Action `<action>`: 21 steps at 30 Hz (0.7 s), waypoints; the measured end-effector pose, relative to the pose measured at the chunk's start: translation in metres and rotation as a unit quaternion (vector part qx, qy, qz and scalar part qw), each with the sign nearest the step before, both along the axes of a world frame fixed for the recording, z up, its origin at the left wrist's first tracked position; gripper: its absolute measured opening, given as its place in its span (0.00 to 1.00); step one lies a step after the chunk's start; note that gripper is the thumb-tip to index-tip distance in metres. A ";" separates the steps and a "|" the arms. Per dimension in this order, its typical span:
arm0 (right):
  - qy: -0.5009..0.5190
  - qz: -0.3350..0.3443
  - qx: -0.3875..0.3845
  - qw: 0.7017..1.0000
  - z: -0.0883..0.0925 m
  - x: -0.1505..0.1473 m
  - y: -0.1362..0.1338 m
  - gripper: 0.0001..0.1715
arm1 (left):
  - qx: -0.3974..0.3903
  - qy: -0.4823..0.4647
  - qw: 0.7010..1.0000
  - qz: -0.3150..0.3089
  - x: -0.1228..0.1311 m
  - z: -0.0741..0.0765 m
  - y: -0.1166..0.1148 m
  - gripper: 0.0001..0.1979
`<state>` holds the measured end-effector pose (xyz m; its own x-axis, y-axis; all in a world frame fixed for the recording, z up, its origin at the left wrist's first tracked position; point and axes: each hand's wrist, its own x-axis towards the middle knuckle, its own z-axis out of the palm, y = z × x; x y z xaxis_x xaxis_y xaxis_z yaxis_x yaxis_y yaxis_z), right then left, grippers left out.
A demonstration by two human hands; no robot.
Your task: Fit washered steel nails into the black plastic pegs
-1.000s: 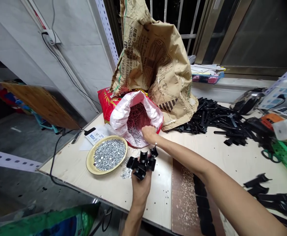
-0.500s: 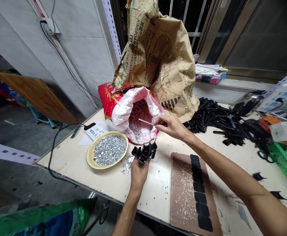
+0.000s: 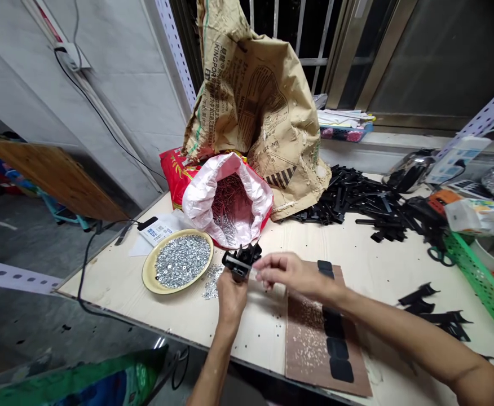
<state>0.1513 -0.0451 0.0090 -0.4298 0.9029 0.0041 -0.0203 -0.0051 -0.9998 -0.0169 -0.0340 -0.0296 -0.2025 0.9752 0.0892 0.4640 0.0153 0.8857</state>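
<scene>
Your left hand (image 3: 231, 293) grips the black part (image 3: 241, 260) above the tabletop (image 3: 357, 254). Your right hand (image 3: 287, 273), fingertips pinched together, meets the part's right side; what it pinches is blurred.

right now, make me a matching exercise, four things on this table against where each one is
Things:
1. black plastic bundle
2. yellow plate
3. brown paper sack
4. green basket

Places:
a. at the right end of the table
b. held in the left hand
c. left of the bag of pins, full of silvery metal bits
d. standing behind the bag of pins

Pairs: 1-b, 2-c, 3-d, 4-a
</scene>
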 end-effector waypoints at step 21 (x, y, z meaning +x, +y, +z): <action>-0.325 -0.064 0.309 0.891 0.033 0.023 0.040 0.09 | -0.059 -0.131 0.982 -0.126 0.021 -0.005 -0.005 0.13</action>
